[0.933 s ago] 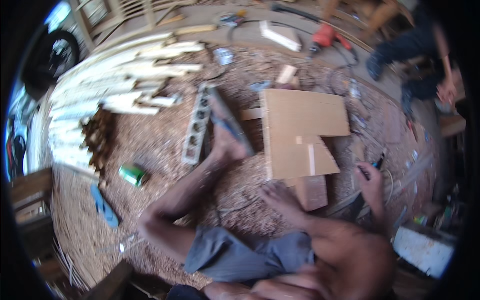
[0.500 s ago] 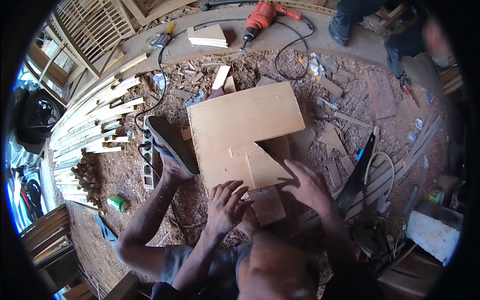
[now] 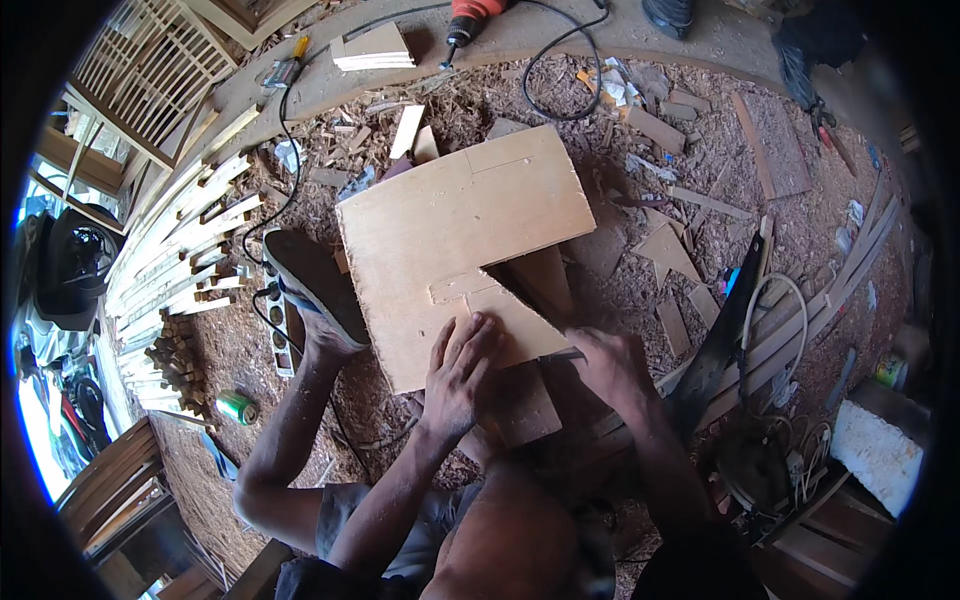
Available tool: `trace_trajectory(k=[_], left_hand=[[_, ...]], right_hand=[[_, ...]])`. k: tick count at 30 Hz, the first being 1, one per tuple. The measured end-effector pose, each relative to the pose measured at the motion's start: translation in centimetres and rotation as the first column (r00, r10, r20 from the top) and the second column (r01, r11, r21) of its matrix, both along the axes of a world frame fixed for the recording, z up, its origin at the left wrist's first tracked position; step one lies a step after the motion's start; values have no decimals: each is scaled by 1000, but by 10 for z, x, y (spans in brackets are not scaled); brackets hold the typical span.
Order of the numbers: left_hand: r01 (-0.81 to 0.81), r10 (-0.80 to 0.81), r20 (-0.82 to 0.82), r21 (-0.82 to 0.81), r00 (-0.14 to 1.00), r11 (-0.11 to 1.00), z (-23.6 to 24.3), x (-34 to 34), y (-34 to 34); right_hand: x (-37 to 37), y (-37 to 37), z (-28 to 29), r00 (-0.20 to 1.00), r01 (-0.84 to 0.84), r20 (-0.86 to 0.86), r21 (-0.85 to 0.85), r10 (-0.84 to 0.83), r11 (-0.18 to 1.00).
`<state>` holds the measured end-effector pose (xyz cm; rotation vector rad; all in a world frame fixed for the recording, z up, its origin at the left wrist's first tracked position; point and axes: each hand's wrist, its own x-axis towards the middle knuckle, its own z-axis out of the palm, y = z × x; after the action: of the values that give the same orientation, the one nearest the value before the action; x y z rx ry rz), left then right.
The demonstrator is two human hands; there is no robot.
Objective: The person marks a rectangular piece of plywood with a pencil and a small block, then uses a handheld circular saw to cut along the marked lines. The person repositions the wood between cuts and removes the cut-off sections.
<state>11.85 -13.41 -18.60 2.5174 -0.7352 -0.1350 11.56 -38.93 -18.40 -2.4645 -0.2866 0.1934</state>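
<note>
A pale plywood board (image 3: 430,230) with rough-cut edges and a wedge-shaped notch on its right side lies in front of me. Pencil lines and a shallow outlined mark show on its face. Flat on its lower part rests my left hand (image 3: 461,372), fingers stretched out. My right hand (image 3: 610,370) is closed at the pointed right corner below the notch, pinching the board's edge; some of its fingers are hidden. Under the board, pieces of brown wood (image 3: 525,405) show. My sandalled foot (image 3: 318,295) is beside the board's left edge.
Long wood strips (image 3: 190,260) are stacked at left, near a power strip (image 3: 283,335) and green can (image 3: 236,407). A black-bladed handsaw (image 3: 715,345) lies at right. Beyond are a red drill (image 3: 464,25), its cable and scattered offcuts (image 3: 665,255). Another person's foot (image 3: 668,15) stands at the back.
My left hand has moved up from the board's near edge onto its face. My right hand's spread fingers have closed at the pointed corner. The whole view has shifted slightly.
</note>
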Motion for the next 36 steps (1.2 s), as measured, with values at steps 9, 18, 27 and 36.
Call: trace_trajectory(k=[9, 18, 27, 36], left_hand=[[63, -63, 7, -28, 998, 998, -7, 10, 5], [69, -69, -7, 34, 998, 997, -7, 6, 3], [57, -51, -65, 83, 997, 995, 0, 8, 3], [48, -44, -104, 37, 994, 998, 1, 11, 5]], right_hand=[[-7, -3, -14, 996, -26, 87, -40, 30, 999], [11, -9, 29, 994, 51, -107, 130, -37, 990], [104, 23, 65, 953, 249, 28, 501, -303, 829], [115, 110, 20, 955, 262, -278, 644, -99, 719]])
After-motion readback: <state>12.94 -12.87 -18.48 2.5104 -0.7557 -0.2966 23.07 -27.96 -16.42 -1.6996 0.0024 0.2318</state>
